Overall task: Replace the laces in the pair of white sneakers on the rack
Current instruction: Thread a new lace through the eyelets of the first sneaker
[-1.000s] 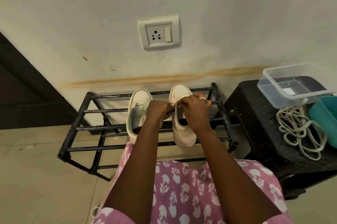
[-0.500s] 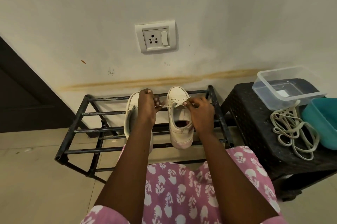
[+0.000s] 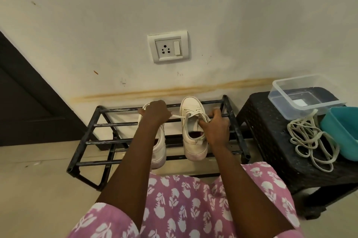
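Left hand (image 3: 155,112) pinches the lace (image 3: 177,116) drawn sideways from the white sneaker (image 3: 193,140) on the rack (image 3: 87,142) at frame centre, while the right hand (image 3: 215,129) grips that shoe's side; unlacing looks under way, so next the lace needs working free of the remaining eyelets.

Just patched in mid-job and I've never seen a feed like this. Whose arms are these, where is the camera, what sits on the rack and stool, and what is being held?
No machine here: a person's bare arms, filmed by one camera on their head, looking down. Two white sneakers sit on the black rack. The left hand holds a lace stretched sideways from the right sneaker; the right hand grips that shoe's upper edge. The left sneaker lies partly hidden under the left arm. The black stool carries a clear tub, a teal tub and loose laces.
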